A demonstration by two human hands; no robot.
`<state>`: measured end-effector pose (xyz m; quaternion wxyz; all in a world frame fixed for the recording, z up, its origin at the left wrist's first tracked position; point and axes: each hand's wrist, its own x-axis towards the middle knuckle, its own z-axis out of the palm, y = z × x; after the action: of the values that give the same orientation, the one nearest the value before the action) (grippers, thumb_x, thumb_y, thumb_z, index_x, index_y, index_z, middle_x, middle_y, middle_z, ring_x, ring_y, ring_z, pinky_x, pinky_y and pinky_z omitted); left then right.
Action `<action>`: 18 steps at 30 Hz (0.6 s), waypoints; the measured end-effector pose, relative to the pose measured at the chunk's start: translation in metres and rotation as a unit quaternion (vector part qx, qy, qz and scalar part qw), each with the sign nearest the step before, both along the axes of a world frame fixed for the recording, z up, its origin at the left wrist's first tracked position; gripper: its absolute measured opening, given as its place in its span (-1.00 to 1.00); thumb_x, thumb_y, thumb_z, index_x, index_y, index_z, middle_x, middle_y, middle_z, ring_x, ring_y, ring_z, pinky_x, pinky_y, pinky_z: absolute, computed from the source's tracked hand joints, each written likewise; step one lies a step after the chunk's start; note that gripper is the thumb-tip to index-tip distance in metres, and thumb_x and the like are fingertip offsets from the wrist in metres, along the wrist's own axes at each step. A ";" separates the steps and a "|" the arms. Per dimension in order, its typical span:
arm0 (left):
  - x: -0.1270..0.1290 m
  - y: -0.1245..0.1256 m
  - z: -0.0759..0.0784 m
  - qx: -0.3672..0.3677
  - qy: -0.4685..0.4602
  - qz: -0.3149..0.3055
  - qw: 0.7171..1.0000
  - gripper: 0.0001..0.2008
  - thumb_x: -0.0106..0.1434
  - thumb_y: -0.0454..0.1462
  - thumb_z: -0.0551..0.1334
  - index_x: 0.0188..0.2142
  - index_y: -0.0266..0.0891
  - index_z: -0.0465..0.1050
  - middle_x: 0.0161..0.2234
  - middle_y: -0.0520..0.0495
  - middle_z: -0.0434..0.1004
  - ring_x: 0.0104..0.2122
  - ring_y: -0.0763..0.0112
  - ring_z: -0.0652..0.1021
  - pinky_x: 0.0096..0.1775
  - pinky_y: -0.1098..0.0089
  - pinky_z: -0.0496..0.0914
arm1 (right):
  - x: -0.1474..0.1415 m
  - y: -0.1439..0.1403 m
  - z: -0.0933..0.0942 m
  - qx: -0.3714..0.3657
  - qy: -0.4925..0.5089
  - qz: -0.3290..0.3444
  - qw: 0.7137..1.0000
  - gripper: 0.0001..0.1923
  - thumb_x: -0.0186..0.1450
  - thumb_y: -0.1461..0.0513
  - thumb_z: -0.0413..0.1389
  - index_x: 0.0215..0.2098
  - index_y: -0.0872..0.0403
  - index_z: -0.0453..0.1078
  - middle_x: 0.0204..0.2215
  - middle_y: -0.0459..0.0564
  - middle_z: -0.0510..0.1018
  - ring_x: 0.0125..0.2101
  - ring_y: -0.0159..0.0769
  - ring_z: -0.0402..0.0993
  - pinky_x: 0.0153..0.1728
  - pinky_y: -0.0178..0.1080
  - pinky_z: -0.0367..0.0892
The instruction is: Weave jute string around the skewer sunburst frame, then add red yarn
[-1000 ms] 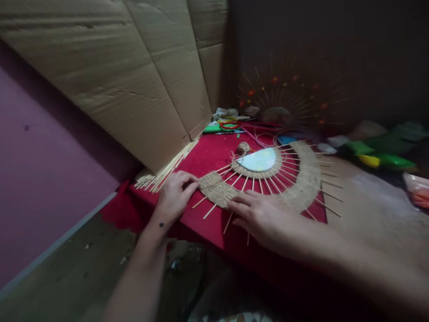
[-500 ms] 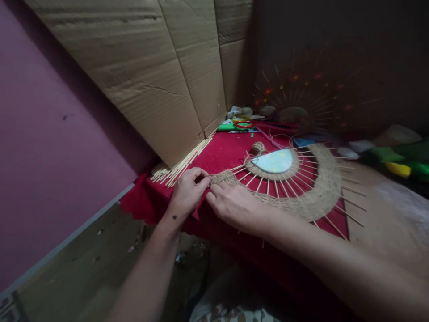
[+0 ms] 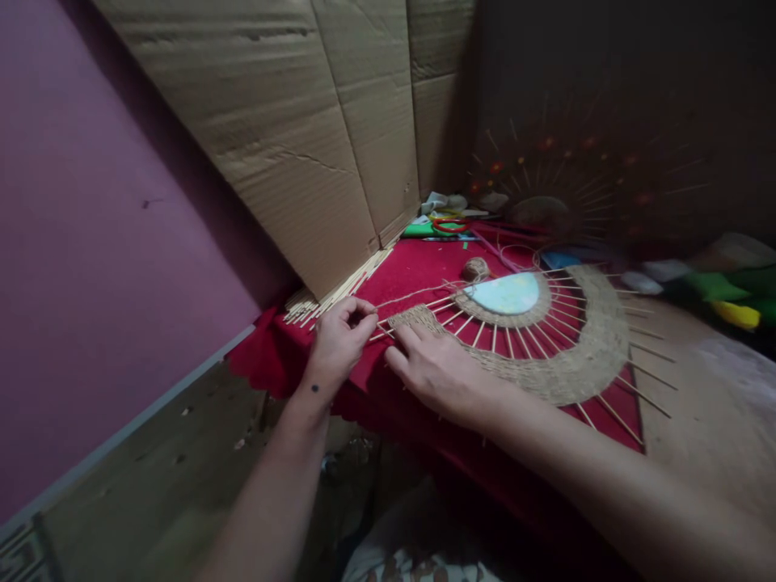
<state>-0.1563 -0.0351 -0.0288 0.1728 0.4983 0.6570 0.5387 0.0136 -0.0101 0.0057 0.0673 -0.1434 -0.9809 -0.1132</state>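
A half-round woven fan [image 3: 563,356] of twine and thin wooden sticks lies flat on a red cloth [image 3: 418,275], its near-left end under both hands. The left hand [image 3: 336,343] sits just left of that end, thumb and forefinger pressed together on a strand of twine [image 3: 418,294] that runs from the fingers to the right and far, toward a small twine ball [image 3: 476,268]. The right hand [image 3: 440,372] lies palm down on the woven band just right of the left hand, fingers stretched out and close together, fingertips pressing the weave's end.

The band is rough, tan and tightly woven, curving in a broad arc; bare sticks fan out like spokes from a pale blue half-disc [image 3: 508,293] ringed by a narrower woven strip. The cloth looks soft and felt-like.

On the left, a bundle of loose sticks [image 3: 339,291] lies along the foot of creased cardboard [image 3: 291,137]. At the far edge lie red and green odds and ends [image 3: 440,226], blurred. Far right, green and yellow packets [image 3: 727,295] are too blurred to make out.
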 end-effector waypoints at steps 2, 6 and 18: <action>-0.001 -0.001 0.000 0.011 -0.009 0.011 1.000 -0.94 0.02 -0.31 0.18 -0.46 -0.26 0.40 -0.45 0.03 0.45 -0.40 0.43 0.45 -0.26 0.41 0.32 | 0.000 -0.001 0.000 -0.004 0.002 0.000 1.000 -0.79 0.34 0.35 -0.18 -0.22 0.17 0.28 -0.23 0.15 0.37 -0.28 -0.18 0.29 -0.45 -0.25 0.18; -0.003 -0.005 -0.001 0.034 -0.005 0.029 0.999 -0.98 0.02 -0.33 0.17 -0.52 -0.24 0.34 -0.37 -0.02 0.47 -0.30 0.38 0.48 -0.18 0.36 0.34 | 0.001 -0.002 -0.001 -0.002 0.009 -0.006 1.000 -0.81 0.34 0.35 -0.17 -0.27 0.15 0.26 -0.28 0.12 0.37 -0.31 -0.18 0.28 -0.46 -0.24 0.16; -0.006 -0.007 -0.005 0.034 0.115 0.070 0.990 -0.92 0.02 -0.40 0.14 -0.56 -0.23 0.34 -0.29 -0.04 0.46 -0.24 0.36 0.47 -0.13 0.33 0.33 | 0.004 0.000 -0.005 0.008 0.032 0.003 0.999 -0.81 0.34 0.35 -0.18 -0.28 0.14 0.26 -0.33 0.11 0.37 -0.31 -0.17 0.25 -0.49 -0.24 0.10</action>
<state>-0.1619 -0.0425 -0.0335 0.0412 0.5154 0.6870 0.5105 0.0171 -0.0105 0.0009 0.0996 -0.1438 -0.9777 -0.1163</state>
